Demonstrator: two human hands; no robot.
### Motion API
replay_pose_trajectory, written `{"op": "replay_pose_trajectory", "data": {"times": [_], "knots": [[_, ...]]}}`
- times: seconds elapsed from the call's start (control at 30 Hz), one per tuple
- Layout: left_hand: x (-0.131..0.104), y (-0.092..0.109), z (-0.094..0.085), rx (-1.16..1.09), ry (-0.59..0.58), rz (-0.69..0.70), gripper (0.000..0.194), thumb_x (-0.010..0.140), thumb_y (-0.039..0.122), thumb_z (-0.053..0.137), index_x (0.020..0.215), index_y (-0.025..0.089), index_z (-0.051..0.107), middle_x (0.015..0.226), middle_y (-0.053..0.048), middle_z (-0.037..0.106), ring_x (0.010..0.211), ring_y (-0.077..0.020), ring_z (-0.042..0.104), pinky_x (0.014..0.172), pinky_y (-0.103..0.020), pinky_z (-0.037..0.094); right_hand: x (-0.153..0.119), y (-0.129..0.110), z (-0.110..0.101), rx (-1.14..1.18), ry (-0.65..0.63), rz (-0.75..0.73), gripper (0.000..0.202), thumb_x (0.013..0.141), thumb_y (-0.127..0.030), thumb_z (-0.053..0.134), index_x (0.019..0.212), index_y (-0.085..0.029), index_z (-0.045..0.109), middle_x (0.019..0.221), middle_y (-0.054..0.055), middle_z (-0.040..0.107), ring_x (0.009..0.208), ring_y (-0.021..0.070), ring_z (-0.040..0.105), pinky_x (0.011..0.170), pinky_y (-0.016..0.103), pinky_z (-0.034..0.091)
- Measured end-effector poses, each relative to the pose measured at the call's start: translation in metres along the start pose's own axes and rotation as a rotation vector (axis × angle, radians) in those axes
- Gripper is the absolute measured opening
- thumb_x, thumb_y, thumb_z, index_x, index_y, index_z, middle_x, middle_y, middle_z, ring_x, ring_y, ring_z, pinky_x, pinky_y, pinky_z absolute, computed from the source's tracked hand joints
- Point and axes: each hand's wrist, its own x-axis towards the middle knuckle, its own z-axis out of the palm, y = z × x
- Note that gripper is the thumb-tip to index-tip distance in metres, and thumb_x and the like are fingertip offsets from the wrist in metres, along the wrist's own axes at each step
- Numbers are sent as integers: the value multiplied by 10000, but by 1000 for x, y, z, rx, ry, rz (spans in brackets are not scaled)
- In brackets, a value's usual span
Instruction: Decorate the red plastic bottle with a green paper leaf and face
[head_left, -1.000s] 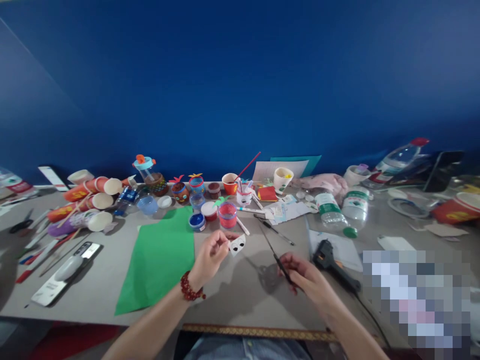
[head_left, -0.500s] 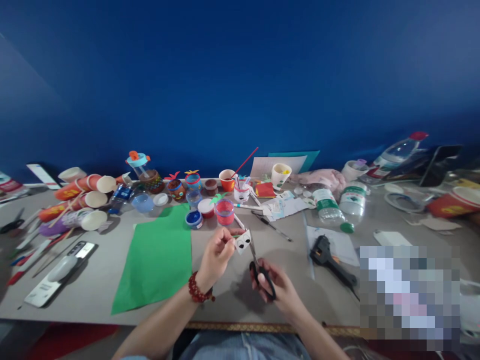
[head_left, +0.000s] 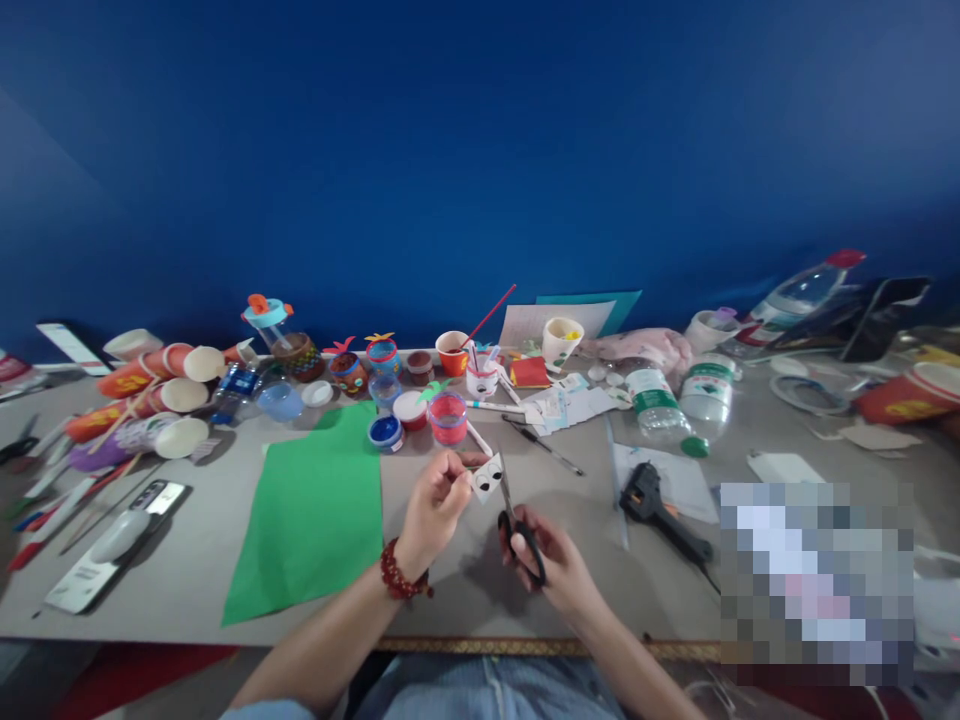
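Between the thumb and fingers of my left hand point(head_left: 433, 510) is a small piece of white paper point(head_left: 487, 480) with two black-and-white eyes drawn on it. My right hand point(head_left: 544, 555) grips black-handled scissors point(head_left: 522, 540), with fingers in the handle loops. The blades point up and away from me, right beside the paper's right edge. Whether they are cutting into it I cannot tell. A red bead bracelet point(head_left: 405, 570) circles my left wrist. Left of my hands lies a green paper sheet point(head_left: 311, 530).
Open paint pots, one blue point(head_left: 385, 431) and one red point(head_left: 448, 416), stand beyond my hands. A black glue gun point(head_left: 660, 510) lies to the right, near plastic bottles point(head_left: 654, 400). Stacked paper cups point(head_left: 176, 400) and a phone point(head_left: 116, 550) lie at left. A pen point(head_left: 544, 445) lies ahead.
The scissor handles look slightly closer together than before. Both hands stay nearly in place, still holding the paper and scissors. The whole view has shifted a little.
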Motion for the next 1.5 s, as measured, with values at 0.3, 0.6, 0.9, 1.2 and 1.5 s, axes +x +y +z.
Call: {"op": "replay_pose_trajectory", "data": {"times": [0.3, 0.6, 0.9, 1.2, 1.5], "knots": [[0, 1, 1, -40, -6, -17, 179, 843, 300, 512, 696, 215, 453, 1056, -95, 718, 925, -204, 654, 801, -310, 454, 0, 1, 0, -29, 13, 5, 481, 752, -629, 673, 723, -190, 479, 593, -22, 537, 447, 67, 378, 368, 179, 304], [0, 0, 2, -22, -6, -11, 199, 847, 327, 509, 692, 215, 456, 1051, -91, 725, 940, -210, 659, 810, -312, 461, 0, 3, -1, -83, 32, 19, 501, 752, -663, 646, 720, -193, 477, 583, -15, 536, 458, 76, 397, 352, 172, 291], [0, -1, 2, -18, -12, -20, 205, 844, 335, 505, 688, 216, 447, 1016, -78, 720, 913, -205, 651, 789, -311, 466, 0, 8, 1, -80, 48, 42, 532, 735, -709, 622, 719, -203, 457, 549, -33, 527, 407, 64, 363, 341, 179, 276], [0, -4, -1, -39, -22, -17, 208, 859, 329, 510, 699, 211, 450, 1007, -73, 710, 902, -195, 646, 783, -302, 461, 1, 4, 0, -147, 56, -12, 522, 758, -701, 601, 675, -204, 468, 533, -16, 505, 471, 105, 426, 401, 216, 287], [3, 1, -2, -20, -25, -48, 205, 815, 349, 538, 683, 214, 459, 975, -79, 721, 891, -203, 645, 773, -305, 465, 0, -3, -8, -213, -5, -39, 529, 781, -694, 582, 626, -205, 453, 529, -8, 516, 500, 118, 443, 485, 245, 317]]}}
